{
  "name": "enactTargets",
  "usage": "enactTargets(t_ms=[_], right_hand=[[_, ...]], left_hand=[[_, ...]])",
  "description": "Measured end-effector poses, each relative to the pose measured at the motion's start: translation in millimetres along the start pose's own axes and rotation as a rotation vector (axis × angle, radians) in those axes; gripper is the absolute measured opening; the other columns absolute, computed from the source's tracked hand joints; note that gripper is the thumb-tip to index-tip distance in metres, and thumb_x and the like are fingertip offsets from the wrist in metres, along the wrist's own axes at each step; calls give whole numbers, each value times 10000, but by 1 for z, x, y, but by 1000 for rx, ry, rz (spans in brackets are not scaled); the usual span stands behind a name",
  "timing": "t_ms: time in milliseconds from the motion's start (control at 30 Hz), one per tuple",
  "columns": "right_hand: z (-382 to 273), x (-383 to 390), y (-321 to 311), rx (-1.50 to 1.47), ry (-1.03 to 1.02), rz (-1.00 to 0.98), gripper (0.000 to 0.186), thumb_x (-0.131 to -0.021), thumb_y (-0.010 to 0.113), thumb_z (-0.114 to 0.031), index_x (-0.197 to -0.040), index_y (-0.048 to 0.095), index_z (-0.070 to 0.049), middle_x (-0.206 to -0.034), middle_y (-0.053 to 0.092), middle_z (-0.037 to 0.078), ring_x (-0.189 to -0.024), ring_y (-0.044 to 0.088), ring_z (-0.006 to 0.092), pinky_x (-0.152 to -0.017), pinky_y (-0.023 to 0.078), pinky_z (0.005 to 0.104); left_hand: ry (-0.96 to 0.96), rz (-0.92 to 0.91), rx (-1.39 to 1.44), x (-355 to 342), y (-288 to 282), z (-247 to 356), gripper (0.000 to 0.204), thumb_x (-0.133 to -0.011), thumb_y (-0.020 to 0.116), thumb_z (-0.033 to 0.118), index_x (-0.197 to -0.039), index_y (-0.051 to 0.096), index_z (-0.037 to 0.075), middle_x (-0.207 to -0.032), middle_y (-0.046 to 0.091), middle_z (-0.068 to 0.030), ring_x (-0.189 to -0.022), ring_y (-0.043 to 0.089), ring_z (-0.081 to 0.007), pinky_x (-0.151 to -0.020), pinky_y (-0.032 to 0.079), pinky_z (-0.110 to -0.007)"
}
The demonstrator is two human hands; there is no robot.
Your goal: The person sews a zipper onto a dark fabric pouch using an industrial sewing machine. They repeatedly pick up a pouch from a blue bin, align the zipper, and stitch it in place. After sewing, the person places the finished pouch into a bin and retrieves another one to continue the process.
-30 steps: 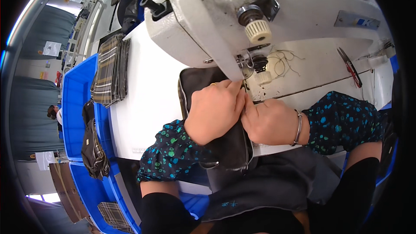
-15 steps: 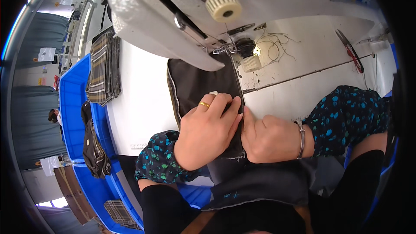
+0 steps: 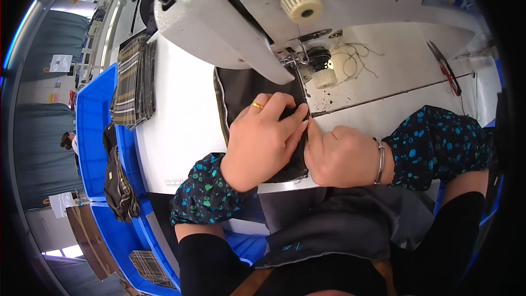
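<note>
A dark fabric piece (image 3: 246,89) with a zipper (image 3: 221,104) along its left side lies flat on the white table, its far end beneath the sewing machine (image 3: 219,19). My left hand (image 3: 263,137) rests on the fabric, fingers bent, with thumb and fingertips pinching at its right edge. Right beside it, my right hand (image 3: 339,156) is closed, its index finger and thumb gripping the same edge. Their fingertips nearly touch. The needle and presser foot (image 3: 298,59) stand at the far end of that edge, partly hidden by the machine's white cover.
Red-handled snips (image 3: 446,71) and loose thread (image 3: 356,60) lie at the right of the machine. At the left, a stack of plaid fabric (image 3: 133,82) sits by a blue bin (image 3: 94,131). A second blue bin (image 3: 109,225) holds plaid pieces. Dark cloth (image 3: 329,230) covers my lap.
Both hands and the fabric have moved a little away from me, toward the needle. More of the fabric's far end is now under the machine.
</note>
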State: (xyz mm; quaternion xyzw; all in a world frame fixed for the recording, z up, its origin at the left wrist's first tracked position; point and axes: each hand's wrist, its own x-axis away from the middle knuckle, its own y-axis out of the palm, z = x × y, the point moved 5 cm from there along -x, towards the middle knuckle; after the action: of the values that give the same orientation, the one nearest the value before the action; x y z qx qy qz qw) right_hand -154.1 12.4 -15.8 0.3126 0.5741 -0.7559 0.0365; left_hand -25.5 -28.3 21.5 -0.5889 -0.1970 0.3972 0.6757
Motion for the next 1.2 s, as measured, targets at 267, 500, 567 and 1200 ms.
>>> enactTargets(t_ms=[267,500,567,1200], right_hand=[[26,-8,16,17,62,-12,237,-713,676,-179,-766,718,48,-928,724,363,-499,629,187,-424,467,312],[47,-10,20,-90,155,-9,170,-789,676,-156,-864,711,-8,-888,711,176,-528,651,193,-441,484,342],[50,-9,23,-214,191,-42,143,-808,670,-151,-900,699,-46,-870,676,103,-570,667,199,-467,491,347],[48,-14,1,-165,143,255,102,-716,682,-167,-771,614,-113,-758,484,-17,-537,555,113,-476,450,296]], left_hand=[[-6,95,56,-17,4,-28,194,-922,748,151,-1088,808,69,-1074,662,-122,-895,636,-328,-763,529,-433],[-3,104,61,-18,6,-45,168,-913,743,144,-1031,788,34,-1024,675,-145,-919,659,-348,-820,523,-456],[65,117,46,-14,1,-45,219,-894,746,159,-1056,772,14,-1057,683,-143,-945,662,-349,-870,512,-469],[87,174,-180,25,0,-7,204,-770,751,115,-973,755,95,-948,680,1,-1011,675,-190,-1144,422,-541]])
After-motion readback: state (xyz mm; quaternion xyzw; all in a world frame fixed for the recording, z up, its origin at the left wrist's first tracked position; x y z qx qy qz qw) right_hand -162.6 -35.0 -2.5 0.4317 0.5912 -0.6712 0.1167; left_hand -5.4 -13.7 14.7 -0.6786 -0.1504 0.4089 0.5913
